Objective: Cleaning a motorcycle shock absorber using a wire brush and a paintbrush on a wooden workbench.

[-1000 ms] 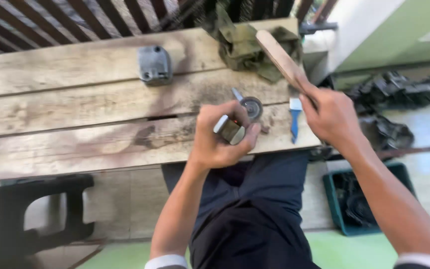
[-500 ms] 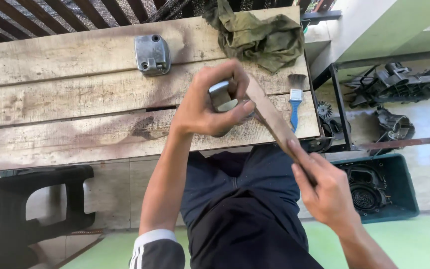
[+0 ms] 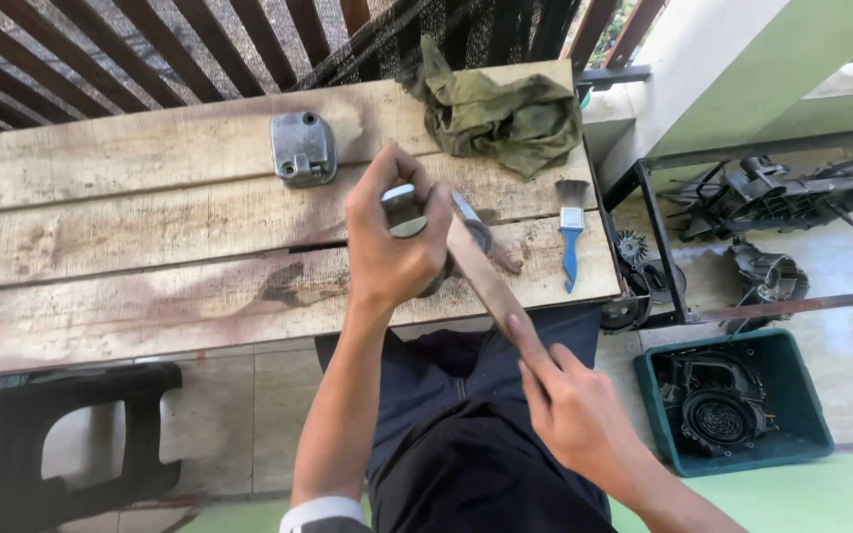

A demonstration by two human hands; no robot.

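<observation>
bench: I see a plank bench running across the view, weathered boards, my legs just below its near edge.
crate: green crate on the floor at right, a dark fan-like part inside; more dark machine parts lie on the tiles beyond it.
rag: olive rag bunched at the far right end of the bench.
cover plate: small grey metal cover lies flat on the far boards, well apart from my hands.
brush: blue-handled brush on the bench near its right end, bristles away from me.
stick: flat wooden stick, long axis diagonal; far end up-left against the metal part, near end down-right in my right hand.
metal part: small round silvery part, held up above the bench's near boards, mostly hidden by fingers; I cannot tell which way its face points.
left hand: left hand curled, thumb and fingers pinching the metal part.
right hand: right hand closed around the stick's lower end, fingers wrapped along it.
step: I judge this as working the stick against the held part, scraping or tapping; contact looks made at the stick's tip.
next move: I'd say it calls for a firm pinch on the part and a stroke along the stick's own line, with the tip kept on the metal.
</observation>
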